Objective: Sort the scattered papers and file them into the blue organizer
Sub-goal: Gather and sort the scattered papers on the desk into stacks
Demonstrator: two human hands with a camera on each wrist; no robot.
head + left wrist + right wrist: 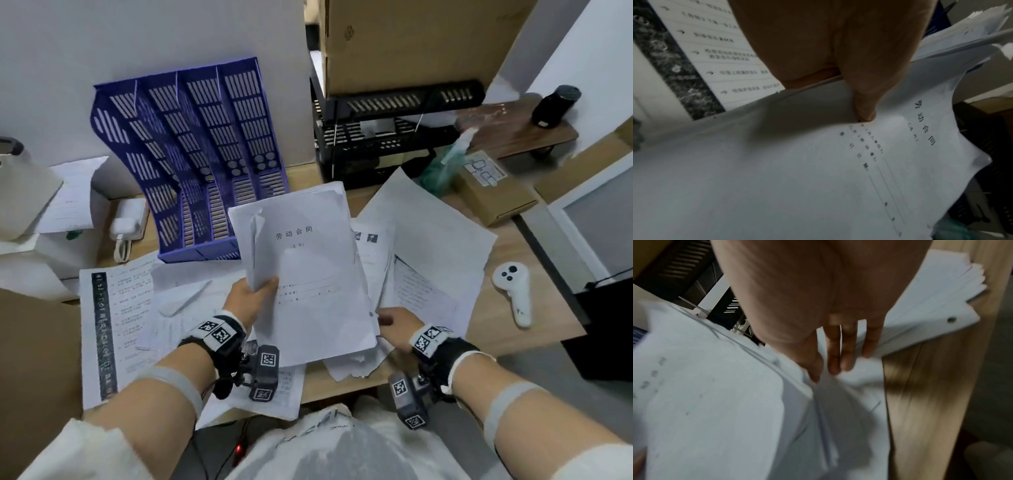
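While our left hand (pixel 251 294) pinches the contract stack (pixel 308 274) and our right hand (pixel 397 322) fingers loose sheets (pixel 849 402) at four o'clock, pages could slip, missing the blue organizer (pixel 191 154) at eleven.

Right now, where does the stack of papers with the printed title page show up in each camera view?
Head: stack of papers at centre, pinched by the left hand.
Left wrist: it fills the lower half, under the thumb.
Right wrist: lower left, blurred.
Shared landmark: the black organizer, seen top left in the right wrist view.
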